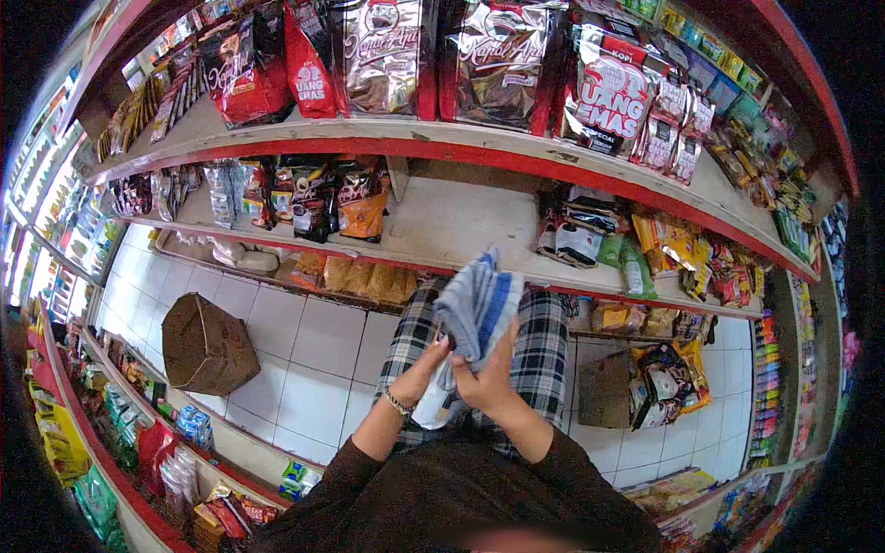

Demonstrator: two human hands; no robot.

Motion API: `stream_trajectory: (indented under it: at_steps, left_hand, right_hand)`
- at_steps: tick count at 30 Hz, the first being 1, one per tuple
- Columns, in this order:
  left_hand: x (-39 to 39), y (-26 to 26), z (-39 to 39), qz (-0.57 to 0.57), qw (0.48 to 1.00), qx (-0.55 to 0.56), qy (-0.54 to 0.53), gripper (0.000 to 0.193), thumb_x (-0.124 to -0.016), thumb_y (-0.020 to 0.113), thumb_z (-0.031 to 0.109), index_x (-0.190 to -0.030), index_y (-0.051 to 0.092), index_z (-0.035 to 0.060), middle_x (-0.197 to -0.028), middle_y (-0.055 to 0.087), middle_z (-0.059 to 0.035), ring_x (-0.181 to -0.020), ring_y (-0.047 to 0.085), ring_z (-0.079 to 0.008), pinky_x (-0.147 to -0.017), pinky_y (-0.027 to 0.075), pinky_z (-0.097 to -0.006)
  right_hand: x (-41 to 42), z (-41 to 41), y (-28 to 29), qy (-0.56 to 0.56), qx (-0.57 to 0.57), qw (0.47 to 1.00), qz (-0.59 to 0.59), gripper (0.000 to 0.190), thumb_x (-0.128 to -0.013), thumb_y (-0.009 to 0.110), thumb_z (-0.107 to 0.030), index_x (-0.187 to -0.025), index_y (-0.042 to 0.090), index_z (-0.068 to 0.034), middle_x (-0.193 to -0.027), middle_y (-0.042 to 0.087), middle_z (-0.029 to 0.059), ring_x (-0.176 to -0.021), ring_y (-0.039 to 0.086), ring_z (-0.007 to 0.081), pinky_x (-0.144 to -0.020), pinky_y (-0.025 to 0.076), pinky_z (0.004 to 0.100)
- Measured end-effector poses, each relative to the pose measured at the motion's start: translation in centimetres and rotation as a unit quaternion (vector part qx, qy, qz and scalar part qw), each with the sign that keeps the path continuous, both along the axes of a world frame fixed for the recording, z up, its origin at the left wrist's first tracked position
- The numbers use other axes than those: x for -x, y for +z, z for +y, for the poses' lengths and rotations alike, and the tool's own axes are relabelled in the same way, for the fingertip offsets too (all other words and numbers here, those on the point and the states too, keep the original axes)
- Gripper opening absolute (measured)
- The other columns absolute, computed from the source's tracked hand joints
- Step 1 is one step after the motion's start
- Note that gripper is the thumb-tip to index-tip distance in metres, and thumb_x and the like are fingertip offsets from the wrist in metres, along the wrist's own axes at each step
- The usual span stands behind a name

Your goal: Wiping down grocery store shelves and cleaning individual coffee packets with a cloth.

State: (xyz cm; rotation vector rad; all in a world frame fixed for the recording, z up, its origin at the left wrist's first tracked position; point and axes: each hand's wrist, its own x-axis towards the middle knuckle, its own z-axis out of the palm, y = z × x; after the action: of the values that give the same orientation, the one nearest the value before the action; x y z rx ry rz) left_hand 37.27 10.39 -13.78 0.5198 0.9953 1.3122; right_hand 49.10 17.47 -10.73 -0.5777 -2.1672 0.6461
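Note:
Both hands are together over my lap, around a folded blue-and-white striped cloth [480,304]. My right hand [489,379] grips its lower right side, thumb in front. My left hand [423,370], with a patterned band at the wrist, closes on the lower left side, its fingers partly hidden behind the fabric. Between the palms a white object [435,404] shows below the cloth; what it is I cannot tell. Ahead, the middle shelf [460,214] has a bare stretch between coffee packets [359,204] on the left and dark and white packs [579,231] on the right.
Large coffee pouches [387,62] line the upper shelf [415,131]. A brown cardboard box [207,345] stands on the tiled floor [325,339] at left; another carton [605,390] with packets [669,383] is at right. Stocked shelves [124,442] run behind on the left.

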Motion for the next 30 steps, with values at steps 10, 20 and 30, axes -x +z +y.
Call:
stream_trajectory:
  at_steps: [10, 20, 30]
  left_hand:
    - [1.3, -1.7, 0.8, -0.037, 0.988, -0.112, 0.099, 0.055, -0.087, 0.036, 0.038, -0.128, 0.026, 0.0028, -0.128, 0.033, -0.0079, -0.116, 0.034, -0.017, -0.097, 0.028, -0.0293]
    - [2.5, 1.4, 1.8, -0.239, 0.954, -0.132, 0.125, 0.066, -0.084, 0.029, 0.052, -0.127, 0.028, 0.0014, -0.123, 0.039, -0.018, -0.11, 0.043, -0.0299, -0.094, 0.033, -0.0386]
    - [2.1, 1.3, 2.2, -0.196, 0.947, -0.17, 0.19, 0.065, -0.084, 0.029, 0.053, -0.123, 0.035, 0.0004, -0.117, 0.046, -0.0177, -0.107, 0.046, -0.0305, -0.092, 0.035, -0.0393]
  right_hand:
    - [0.7, -1.2, 0.5, 0.065, -0.014, 0.997, -0.033, 0.085, -0.058, 0.058, -0.036, -0.126, 0.025, 0.002, -0.13, 0.026, 0.0237, -0.125, 0.017, 0.0356, -0.099, 0.007, 0.0522]
    - [-0.7, -4.0, -2.0, 0.142, 0.038, 0.988, -0.05, 0.079, -0.06, 0.054, -0.039, -0.125, 0.031, -0.001, -0.131, 0.027, 0.0183, -0.127, 0.011, 0.0346, -0.099, 0.005, 0.0536]
    - [0.2, -3.3, -2.9, 0.028, 0.262, 0.964, 0.027, 0.071, -0.064, 0.057, -0.038, -0.119, 0.036, 0.001, -0.13, 0.028, 0.0213, -0.124, 0.017, 0.0371, -0.1, 0.01, 0.0489]
